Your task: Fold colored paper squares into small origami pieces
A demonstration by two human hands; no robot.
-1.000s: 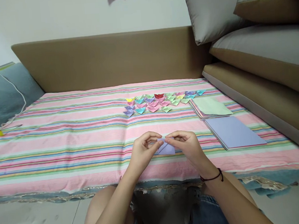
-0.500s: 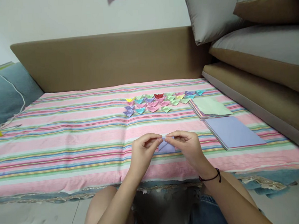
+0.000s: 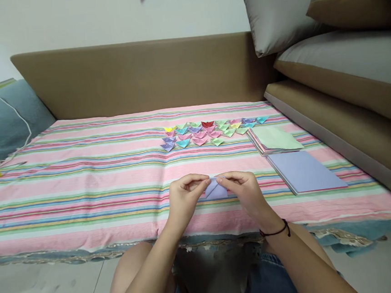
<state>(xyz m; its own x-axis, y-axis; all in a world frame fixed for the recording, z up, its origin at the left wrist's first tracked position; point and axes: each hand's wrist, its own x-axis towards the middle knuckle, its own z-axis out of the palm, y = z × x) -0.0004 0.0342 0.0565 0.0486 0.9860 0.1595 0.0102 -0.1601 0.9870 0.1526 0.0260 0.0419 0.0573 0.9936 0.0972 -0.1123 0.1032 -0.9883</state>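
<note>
A small folded piece of purple paper (image 3: 216, 191) is held up in front of me, above the striped cloth. My left hand (image 3: 188, 193) pinches its upper left edge between thumb and forefinger. On the other side, my right hand (image 3: 243, 188) grips the upper right part the same way. Diagonal fold lines show on the paper's near face; its top edge is partly covered by my fingers. Beyond my hands lie several small folded paper boats (image 3: 199, 135) in rows, in pink, green, blue, purple, yellow and red.
To the right lie a stack of purple paper sheets (image 3: 305, 171) and a stack topped with light green (image 3: 277, 138). Grey and brown cushions (image 3: 342, 67) are piled along the right side. A white cable (image 3: 22, 118) runs over the left corner of the striped cloth (image 3: 82, 183).
My hands have moved slightly apart, and a little more of the paper's top edge shows between the fingertips. Both still pinch the paper. The boats and stacks stay put.
</note>
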